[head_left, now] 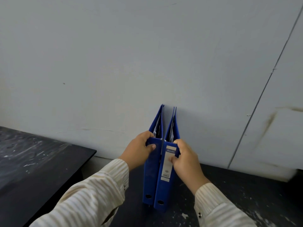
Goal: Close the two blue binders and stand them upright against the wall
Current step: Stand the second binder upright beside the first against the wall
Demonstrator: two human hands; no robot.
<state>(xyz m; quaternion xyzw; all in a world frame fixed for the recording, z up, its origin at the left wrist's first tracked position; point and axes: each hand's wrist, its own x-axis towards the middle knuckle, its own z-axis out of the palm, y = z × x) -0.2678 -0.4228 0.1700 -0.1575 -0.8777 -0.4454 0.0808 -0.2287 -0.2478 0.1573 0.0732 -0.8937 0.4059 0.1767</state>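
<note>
Hidden or unclear:
- Fingertips of both hands are tucked over the spine tops, out of sight.
- The print on the spine label (167, 167) is too blurred to read.
- Papers (155, 128) show only as pale slivers between the covers.
- Both sleeves are cut off at the bottom edge.

Items:
- 2 blue binders, closed and upright on the dark table (246, 194), side by side and touching. Their spines face the camera and their far edges meet the grey wall (114, 63).
- Left binder (151, 174) – plain spine. The left hand (139, 151) grips its top corner, thumb across the spine face, fingers curled over the top.
- Right binder (161, 192) – labelled spine. The right hand (185, 159) grips its top corner, thumb pressed on the label.
- A second dark table (32, 153) stands apart at the left.
</note>
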